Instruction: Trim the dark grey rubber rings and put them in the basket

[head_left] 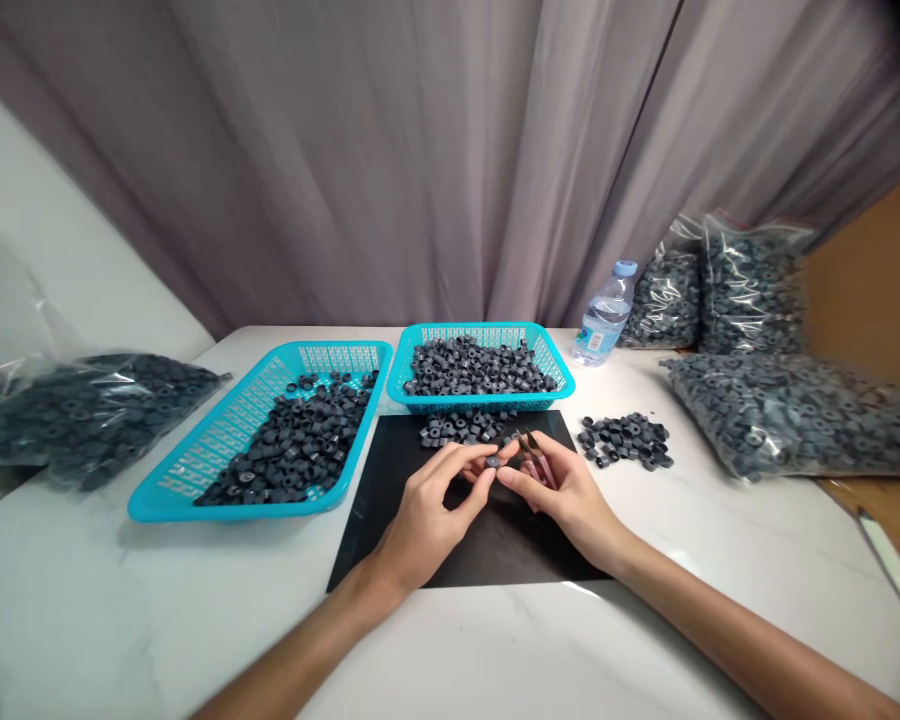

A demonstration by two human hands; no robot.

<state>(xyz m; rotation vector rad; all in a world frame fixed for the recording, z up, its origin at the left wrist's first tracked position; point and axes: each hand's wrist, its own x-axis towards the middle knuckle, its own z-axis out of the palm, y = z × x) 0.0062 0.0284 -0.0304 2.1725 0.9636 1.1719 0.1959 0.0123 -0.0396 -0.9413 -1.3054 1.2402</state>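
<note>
Between the thumb and fingertips of my left hand is a small dark grey ring-shaped piece with a hole in its middle. My right hand is closed around a pair of tweezers with dark tips pointing up and pinkish arms. Its thumb and fingertips come close to the ring piece; whether they touch it, I cannot tell. Both hands are over a black mat. A loose pile of similar pieces lies on the mat just beyond my fingers.
Two blue plastic baskets hold many grey pieces. Another pile of pieces sits on the white table, right of the mat. A water bottle stands behind it. Filled clear bags are at the right, another bag at the left.
</note>
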